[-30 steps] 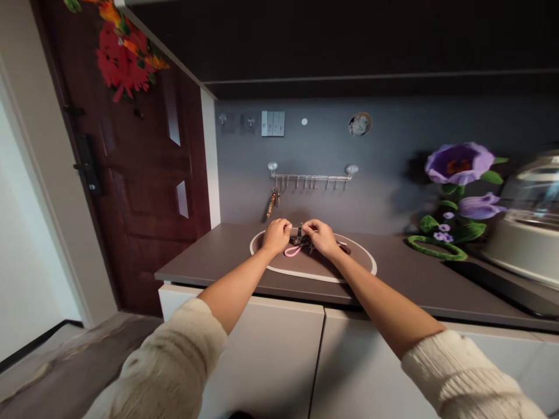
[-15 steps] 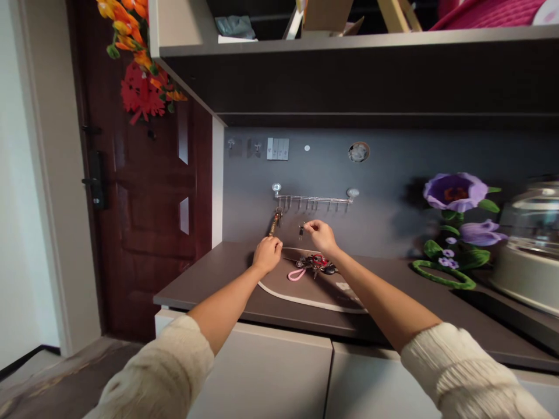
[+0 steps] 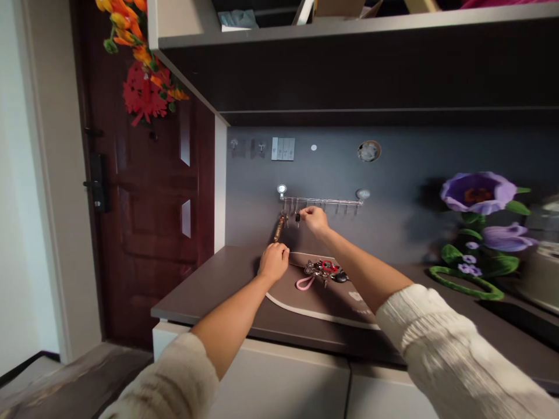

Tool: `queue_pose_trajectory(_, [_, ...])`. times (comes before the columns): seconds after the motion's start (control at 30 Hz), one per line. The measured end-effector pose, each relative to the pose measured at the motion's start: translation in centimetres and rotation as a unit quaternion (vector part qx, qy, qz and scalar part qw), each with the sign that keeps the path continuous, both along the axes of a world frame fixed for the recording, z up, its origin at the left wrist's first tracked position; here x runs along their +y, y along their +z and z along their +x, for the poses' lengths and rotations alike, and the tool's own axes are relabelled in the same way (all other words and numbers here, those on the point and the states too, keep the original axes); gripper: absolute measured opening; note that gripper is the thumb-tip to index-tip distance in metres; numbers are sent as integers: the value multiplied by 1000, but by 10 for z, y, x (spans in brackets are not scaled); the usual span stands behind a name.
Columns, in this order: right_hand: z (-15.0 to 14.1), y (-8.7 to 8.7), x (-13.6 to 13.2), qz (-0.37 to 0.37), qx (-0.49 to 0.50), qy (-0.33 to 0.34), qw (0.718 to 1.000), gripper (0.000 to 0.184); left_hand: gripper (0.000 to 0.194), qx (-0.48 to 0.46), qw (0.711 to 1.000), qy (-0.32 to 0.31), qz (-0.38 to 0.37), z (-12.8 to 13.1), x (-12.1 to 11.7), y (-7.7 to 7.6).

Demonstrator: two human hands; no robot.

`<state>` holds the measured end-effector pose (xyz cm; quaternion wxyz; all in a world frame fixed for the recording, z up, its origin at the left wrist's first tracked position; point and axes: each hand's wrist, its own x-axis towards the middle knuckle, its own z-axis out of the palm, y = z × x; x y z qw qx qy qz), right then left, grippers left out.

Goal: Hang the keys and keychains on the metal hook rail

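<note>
My right hand pinches a small key with a black head just below the hooks of the clear hook rail on the wall. A bunch of keys with a brown lettered strap hangs from the rail's left end. Below that strap, my left hand is closed above the mat; whether anything is inside its fingers is hidden. On the brown mat with a pale border lies a pile of keys with a pink loop and a red ring.
Purple fabric flowers stand on the right of the counter, beside a pale appliance. An upper shelf overhangs the counter. The dark red door is on the left. Light switches sit above the rail.
My right hand has moved up and a little left against the rail, bringing the small key up to the hooks. My left hand stays closed below the strap. The view has shifted slightly.
</note>
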<state>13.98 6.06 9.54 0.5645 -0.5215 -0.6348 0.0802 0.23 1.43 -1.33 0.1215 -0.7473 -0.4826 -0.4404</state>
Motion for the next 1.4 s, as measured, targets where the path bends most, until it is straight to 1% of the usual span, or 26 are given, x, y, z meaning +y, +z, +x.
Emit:
queue_pose_trajectory(0.13, [-10, 1, 17, -7, 7, -13, 1000, 16, 24, 2, 1000, 3, -11, 1, 0, 0])
queue_pose_trajectory(0.3, [-18, -2, 41, -8, 47, -14, 999, 17, 25, -2, 1000, 8, -20, 2, 1, 0])
queue_pose_trajectory(0.43, [-22, -4, 54, -4, 86, -15, 996, 17, 23, -3, 1000, 4, -25, 2, 2, 0])
queue_pose_trajectory(0.6, [-24, -9, 63, 10, 128, -12, 992, 15, 23, -9, 1000, -1, -26, 1, 2, 0])
queue_pose_trajectory(0.8, [-24, -19, 67, 15, 138, -17, 990, 14, 22, -8, 1000, -6, -27, 1, 2, 0])
queue_pose_trajectory(0.9, [-23, -23, 67, 25, 143, -15, 989, 14, 22, -6, 1000, -3, -23, 1, 2, 0])
queue_pose_trajectory(1.0, [-22, -23, 62, 4, 134, -25, 991, 16, 23, 0, 1000, -2, -22, 2, 3, 0])
queue_pose_trajectory(1.1, [-18, -22, 54, -18, 116, -31, 993, 18, 23, 4, 1000, -6, -17, 2, 3, -1])
queue_pose_trajectory(1.2, [-12, -21, 42, -21, 104, -29, 994, 18, 23, 5, 1000, -9, -8, 2, 1, 0])
queue_pose_trajectory(1.3, [-5, -21, 29, -16, 97, -18, 995, 18, 23, 4, 1000, -11, -5, 2, -1, 2])
queue_pose_trajectory(1.4, [5, -23, 16, -19, 92, 14, 996, 19, 22, -4, 1000, -14, -6, 2, -5, 4])
